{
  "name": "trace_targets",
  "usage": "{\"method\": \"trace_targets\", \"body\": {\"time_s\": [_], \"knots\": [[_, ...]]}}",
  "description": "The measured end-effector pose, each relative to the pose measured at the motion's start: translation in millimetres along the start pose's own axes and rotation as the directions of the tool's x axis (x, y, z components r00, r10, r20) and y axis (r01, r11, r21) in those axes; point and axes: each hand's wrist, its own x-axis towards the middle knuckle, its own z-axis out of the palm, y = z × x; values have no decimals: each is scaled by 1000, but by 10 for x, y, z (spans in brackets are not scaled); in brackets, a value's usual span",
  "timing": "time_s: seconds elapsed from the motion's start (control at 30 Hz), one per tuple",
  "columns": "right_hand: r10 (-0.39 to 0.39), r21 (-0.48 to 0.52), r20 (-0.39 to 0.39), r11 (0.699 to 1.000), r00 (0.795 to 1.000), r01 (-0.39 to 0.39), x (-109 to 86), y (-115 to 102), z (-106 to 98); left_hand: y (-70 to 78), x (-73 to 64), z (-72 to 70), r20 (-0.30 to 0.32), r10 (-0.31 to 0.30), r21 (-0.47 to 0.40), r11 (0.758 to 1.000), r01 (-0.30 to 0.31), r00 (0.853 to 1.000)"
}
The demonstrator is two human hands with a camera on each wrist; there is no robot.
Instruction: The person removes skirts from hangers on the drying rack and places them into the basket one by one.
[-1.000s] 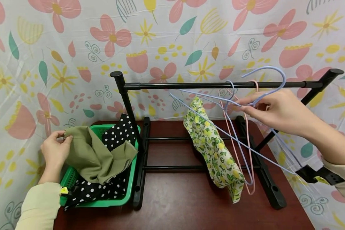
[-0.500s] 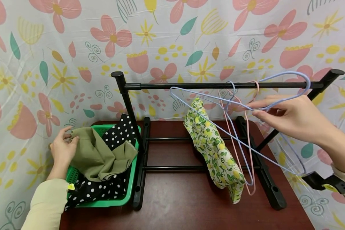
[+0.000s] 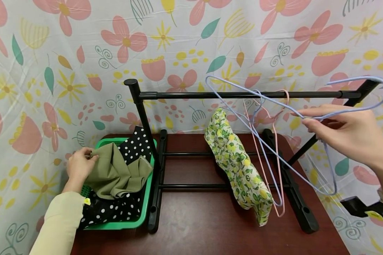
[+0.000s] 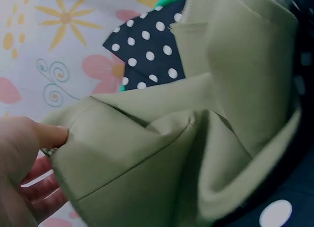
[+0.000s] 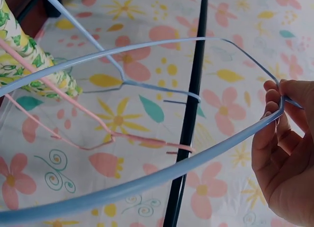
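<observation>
My left hand [image 3: 80, 167] pinches the edge of an olive-green cloth garment [image 3: 110, 173], thumb on top in the left wrist view. The garment lies crumpled over black polka-dot fabric [image 3: 135, 147] in a green basket [image 3: 147, 198]. My right hand [image 3: 351, 132] pinches a light blue hanger [image 5: 147, 183] at the neck below its hook. That hanger is tilted, its hook pointing right and its body reaching left across the rack's bar in the head view. It carries no cloth.
A black rack [image 3: 210, 95] stands on a dark red table [image 3: 191, 223]. A pink hanger [image 3: 279, 166] and another blue hanger hang on its bar, beside lemon-print cloth [image 3: 239, 166]. A flower-patterned sheet [image 3: 185, 42] covers the wall behind.
My right hand has moved right with the blue hanger, whose left end has risen above the bar. My left hand has shifted right, bringing the olive cloth's edge further over the basket.
</observation>
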Motion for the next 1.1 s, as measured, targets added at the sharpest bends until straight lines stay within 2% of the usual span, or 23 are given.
{"method": "trace_targets", "body": {"time_s": [0.17,0.27,0.37,0.47,0.6,0.67,0.77,0.83,0.9,1.03,1.1], "knots": [[48,18,-71,999,996,-47,-66,53,-45,-63,-11,81,65,16,70,997,-20,998],[117,29,-105,993,988,-114,-111,59,-70,-89,-17,119,100,22,106,994,-32,995],[173,54,-130,984,976,-167,-150,78,-84,-110,-20,154,95,49,121,991,-61,994],[241,118,-141,967,960,-226,-190,111,-89,-139,-18,195,64,113,138,983,-121,992],[324,153,-156,941,933,-301,-245,152,-90,-171,-15,239,40,206,193,958,-210,978],[327,147,-165,941,931,-304,-273,172,-87,-178,-15,252,44,233,225,945,-237,971],[331,163,-183,939,926,-303,-305,186,-90,-185,-10,270,74,241,251,935,-251,968],[315,154,-202,945,928,-287,-332,196,-97,-192,-5,281,112,224,250,937,-245,968],[330,148,-209,941,921,-303,-365,204,-110,-204,-3,295,165,196,228,946,-230,967],[346,104,-229,938,910,-330,-455,251,-122,-241,-11,337,292,134,159,969,-186,947],[365,108,-249,931,897,-348,-505,289,-120,-259,-23,364,323,132,136,973,-184,937]]}}
